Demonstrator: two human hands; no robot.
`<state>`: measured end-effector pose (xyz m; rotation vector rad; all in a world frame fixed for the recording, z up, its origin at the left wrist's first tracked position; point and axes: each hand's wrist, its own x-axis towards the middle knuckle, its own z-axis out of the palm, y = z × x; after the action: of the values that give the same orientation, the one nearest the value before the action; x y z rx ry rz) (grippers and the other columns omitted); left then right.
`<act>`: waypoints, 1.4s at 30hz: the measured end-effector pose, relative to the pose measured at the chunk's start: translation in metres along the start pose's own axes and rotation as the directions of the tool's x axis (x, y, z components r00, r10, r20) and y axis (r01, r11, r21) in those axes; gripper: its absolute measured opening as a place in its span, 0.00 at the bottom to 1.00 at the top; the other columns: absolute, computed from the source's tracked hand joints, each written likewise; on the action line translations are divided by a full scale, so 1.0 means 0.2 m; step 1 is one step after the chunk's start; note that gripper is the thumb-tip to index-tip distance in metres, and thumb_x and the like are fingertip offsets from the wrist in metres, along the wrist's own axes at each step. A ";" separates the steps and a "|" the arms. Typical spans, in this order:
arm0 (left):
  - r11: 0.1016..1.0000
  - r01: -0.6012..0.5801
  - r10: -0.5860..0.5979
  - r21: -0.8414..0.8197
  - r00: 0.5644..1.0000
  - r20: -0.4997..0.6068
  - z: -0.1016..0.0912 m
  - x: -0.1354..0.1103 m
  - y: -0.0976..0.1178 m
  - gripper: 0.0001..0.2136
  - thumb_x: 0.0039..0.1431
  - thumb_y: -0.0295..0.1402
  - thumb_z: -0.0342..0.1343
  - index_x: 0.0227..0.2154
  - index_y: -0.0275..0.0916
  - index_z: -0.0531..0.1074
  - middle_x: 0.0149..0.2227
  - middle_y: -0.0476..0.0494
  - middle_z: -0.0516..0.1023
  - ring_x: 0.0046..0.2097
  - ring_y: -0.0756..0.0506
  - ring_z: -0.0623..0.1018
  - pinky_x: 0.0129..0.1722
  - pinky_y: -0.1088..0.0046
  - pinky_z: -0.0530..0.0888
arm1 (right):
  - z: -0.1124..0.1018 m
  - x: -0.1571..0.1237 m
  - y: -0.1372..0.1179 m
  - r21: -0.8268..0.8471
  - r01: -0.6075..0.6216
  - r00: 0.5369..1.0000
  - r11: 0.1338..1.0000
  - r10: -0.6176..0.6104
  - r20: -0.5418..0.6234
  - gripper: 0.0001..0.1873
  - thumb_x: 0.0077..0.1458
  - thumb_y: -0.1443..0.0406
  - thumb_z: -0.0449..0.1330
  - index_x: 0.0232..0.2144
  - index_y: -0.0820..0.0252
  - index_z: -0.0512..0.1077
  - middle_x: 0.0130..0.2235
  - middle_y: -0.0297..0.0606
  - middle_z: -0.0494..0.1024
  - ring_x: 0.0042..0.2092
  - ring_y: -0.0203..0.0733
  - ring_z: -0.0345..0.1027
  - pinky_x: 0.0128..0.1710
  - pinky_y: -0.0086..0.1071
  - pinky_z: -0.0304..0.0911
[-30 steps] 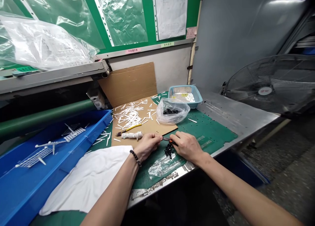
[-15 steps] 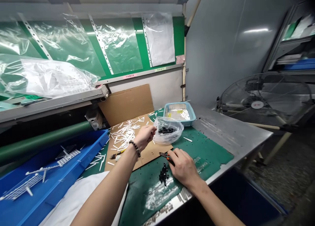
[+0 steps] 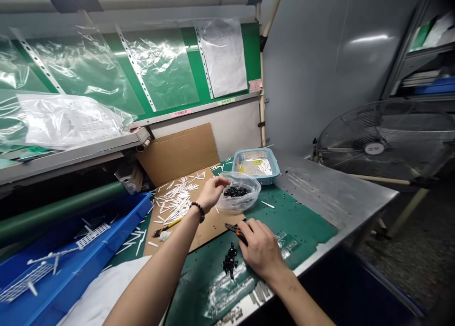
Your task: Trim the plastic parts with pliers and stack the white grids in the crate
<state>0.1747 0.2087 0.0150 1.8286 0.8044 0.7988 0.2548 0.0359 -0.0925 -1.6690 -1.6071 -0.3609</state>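
My left hand [image 3: 213,189] reaches out over the cardboard sheet [image 3: 206,221], its fingers pinched together at the rim of a clear plastic bag [image 3: 245,199] that holds small black parts [image 3: 234,192]. What the fingertips pinch is too small to make out. My right hand [image 3: 261,249] rests on the green mat [image 3: 302,221], closed on orange-handled pliers [image 3: 232,230]. A small heap of black parts [image 3: 229,262] lies just left of that hand. Many white plastic sticks [image 3: 176,198] are scattered on the cardboard.
A light blue basket [image 3: 272,174] with white pieces stands behind the bag. A blue tray [image 3: 106,250] with white plastic frames is at the left, a white cloth [image 3: 103,293] in front of it. A yellow-handled tool [image 3: 167,227] lies on the cardboard. A large fan [image 3: 384,141] stands at the right.
My left hand has left the pliers' tip and moved up and away to the bag's rim. The right hand stays on the mat with the pliers. The camera has tilted upward.
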 end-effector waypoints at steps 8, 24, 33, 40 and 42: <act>0.936 -0.035 -0.042 0.350 0.977 0.210 -0.03 -0.68 -0.15 0.11 0.49 0.40 0.60 0.34 0.41 0.77 0.33 0.44 0.78 0.34 0.43 0.74 0.36 0.70 0.66 | 0.00 0.00 0.02 -0.047 -0.132 0.988 0.990 0.128 -0.082 0.09 0.58 0.68 0.55 0.43 0.59 0.69 0.35 0.40 0.69 0.39 0.46 0.63 0.39 0.35 0.56; 0.925 0.037 -0.125 0.379 0.970 0.208 -0.09 -0.72 -0.26 0.11 0.47 0.38 0.61 0.32 0.39 0.73 0.29 0.48 0.75 0.31 0.46 0.71 0.30 0.74 0.62 | 0.03 -0.02 0.00 -0.140 -0.076 0.997 0.987 0.077 0.004 0.10 0.58 0.69 0.56 0.44 0.58 0.69 0.37 0.39 0.70 0.41 0.46 0.64 0.39 0.34 0.57; 0.986 0.079 -0.095 0.146 0.990 0.108 -0.14 -0.69 -0.32 0.18 0.55 0.49 0.53 0.24 0.37 0.68 0.21 0.52 0.64 0.26 0.50 0.62 0.26 0.75 0.58 | 0.04 -0.02 0.00 -0.101 -0.018 0.999 0.995 0.023 0.049 0.10 0.59 0.68 0.54 0.44 0.59 0.69 0.37 0.39 0.70 0.41 0.46 0.64 0.40 0.35 0.58; 0.961 0.245 -0.232 -0.125 0.966 0.110 -0.14 -0.70 -0.32 0.21 0.52 0.51 0.56 0.32 0.35 0.72 0.22 0.53 0.65 0.24 0.53 0.62 0.23 0.77 0.57 | 0.05 -0.03 0.00 -0.032 0.097 0.992 0.995 -0.094 0.087 0.10 0.59 0.68 0.54 0.44 0.60 0.68 0.38 0.40 0.70 0.41 0.47 0.64 0.41 0.36 0.58; 0.947 0.260 -0.245 -0.188 0.964 0.102 -0.13 -0.70 -0.32 0.20 0.51 0.50 0.58 0.32 0.34 0.72 0.23 0.52 0.67 0.24 0.53 0.63 0.24 0.77 0.58 | 0.04 -0.03 0.00 -0.031 0.095 0.992 0.995 -0.092 0.086 0.10 0.59 0.68 0.54 0.43 0.60 0.68 0.38 0.40 0.70 0.41 0.47 0.63 0.42 0.36 0.58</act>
<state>0.0615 0.1300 -0.0599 1.5314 0.8555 0.6156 0.2515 0.0372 -0.1014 -1.6580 -1.7549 -0.3722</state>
